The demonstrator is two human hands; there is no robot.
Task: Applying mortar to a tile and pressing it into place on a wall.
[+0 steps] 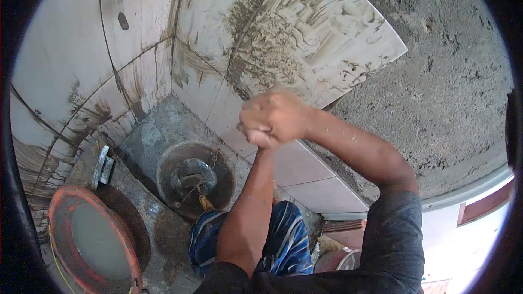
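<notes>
In front of the tiled wall, my two hands are pressed together at the middle of the view. My left hand (pixel 257 134) is closed, its forearm rising from below. My right hand (pixel 286 113) comes in from the right and lies against it, also with curled fingers. Both are slightly blurred, and whatever may be between them is hidden. Behind them a white wall tile (pixel 338 27) is smeared with wet grey-brown mortar. Below and left of the hands stands a round mortar-stained tub (pixel 166 171), with a yellow-handled tool (pixel 206 202) inside.
An orange basin (pixel 60 223) of cloudy grey water stands at lower left. A small float-like tool (pixel 103 166) rests beyond its rim. Rough grey cement wall (pixel 436 76) lies right of the tiles. Stacked tiles (pixel 344 228) are at lower right, near my knees.
</notes>
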